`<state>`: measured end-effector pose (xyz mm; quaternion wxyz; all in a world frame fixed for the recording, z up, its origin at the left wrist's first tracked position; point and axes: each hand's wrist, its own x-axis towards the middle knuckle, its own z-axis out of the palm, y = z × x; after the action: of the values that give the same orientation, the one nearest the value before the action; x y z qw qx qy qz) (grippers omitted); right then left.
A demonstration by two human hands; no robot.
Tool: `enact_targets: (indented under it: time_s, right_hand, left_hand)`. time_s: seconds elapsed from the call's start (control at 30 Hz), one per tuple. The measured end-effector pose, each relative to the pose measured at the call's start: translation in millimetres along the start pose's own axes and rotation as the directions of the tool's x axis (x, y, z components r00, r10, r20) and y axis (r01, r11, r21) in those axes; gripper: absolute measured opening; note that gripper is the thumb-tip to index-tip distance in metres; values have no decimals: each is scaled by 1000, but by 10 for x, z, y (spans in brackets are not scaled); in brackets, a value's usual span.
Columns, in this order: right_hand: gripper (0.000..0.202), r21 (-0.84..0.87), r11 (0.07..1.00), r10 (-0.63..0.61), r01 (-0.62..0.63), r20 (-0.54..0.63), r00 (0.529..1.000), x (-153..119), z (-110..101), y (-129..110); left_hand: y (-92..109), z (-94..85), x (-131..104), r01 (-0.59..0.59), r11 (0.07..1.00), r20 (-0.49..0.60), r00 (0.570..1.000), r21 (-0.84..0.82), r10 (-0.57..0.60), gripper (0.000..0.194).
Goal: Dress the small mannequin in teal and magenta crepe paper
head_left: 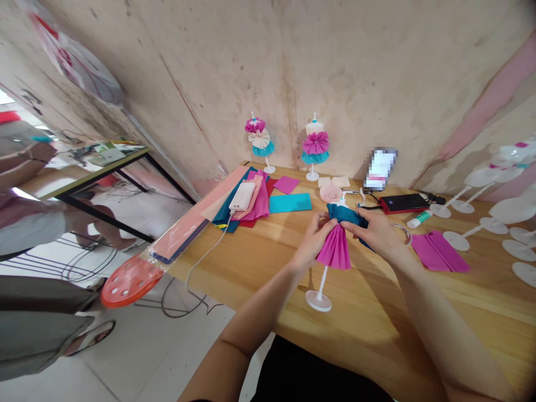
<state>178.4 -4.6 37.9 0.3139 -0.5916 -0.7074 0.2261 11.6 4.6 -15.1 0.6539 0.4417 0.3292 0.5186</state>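
Observation:
A small white dress-form stand (319,300) is near the front of the wooden table (259,268), wearing a pleated magenta paper skirt (335,248). Dark blue crepe paper (342,214) is wrapped about its upper part, above the skirt. My left hand (315,233) pinches the blue paper at the waist from the left side. From the right, my right hand (374,226) grips the same paper, its thumb pressed at the waist. Part of the blue paper hangs below the right hand. The fingers hide much of the form's body.
Two dressed forms (259,139) (316,144) stand by the wall. Coloured paper sheets (262,204) lie left under a white power bank (243,196). Rightward are a phone (380,168), a black-red power bank (404,202), a glue stick (419,219) and bare white stands (456,240).

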Motion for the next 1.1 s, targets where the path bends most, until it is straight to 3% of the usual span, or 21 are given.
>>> enact_targets:
  time_s: [0.13,0.23,0.43,0.67,1.1]
  right_hand:
    - [27,65,997,50,-50,3,999,-14,9,-19]
    - [32,139,987,78,-81,26,997,-23,14,-6]
    - [37,215,970,102,-111,54,993,-23,29,48]
    - [38,384,914,100,-133,105,989,-39,82,28]
    - [30,133,991,17,-14,-22,1000,-24,52,0]
  left_hand:
    - [-4,-11,12,-45,999,-62,997,20,46,14]
    - [4,-1,8,-56,998,-85,995,-4,55,16]
    - [18,17,-4,-98,995,-1,995,10,98,26]
    - [-22,7,12,-129,991,25,991,46,128,27]
    - [-13,-1,-4,-143,989,24,990,37,142,25]
